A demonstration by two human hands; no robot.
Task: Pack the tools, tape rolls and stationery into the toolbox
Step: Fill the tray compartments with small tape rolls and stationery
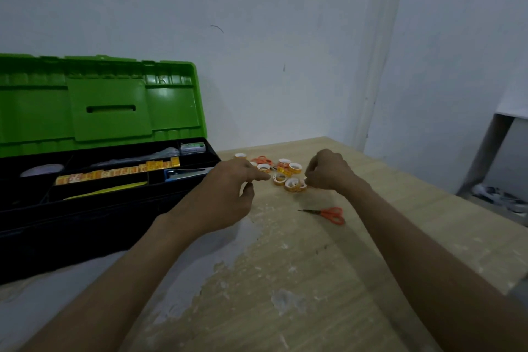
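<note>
Left grip (225, 194) was held loosely spread, empty | right grip (328, 173) was curled, pinching one of the small orange-and-white tape rolls (291, 184) clustered on the pale wooden bench (314, 280), right of the open green-lidded black plastic toolbox (85, 226) | risk: neighbouring rolls could be knocked and rolled away.

The toolbox (94, 208) runs off the left edge, and its left compartments are too dark to make out. My right hand (328, 171) curls its fingers under, hidden by its own back; whether they pinch one of the tape rolls (291, 183) I cannot tell. My left hand (228, 188) covers some rolls. Their labels are too small to read. The orange scissors (261, 159) behind them show only handles.
</note>
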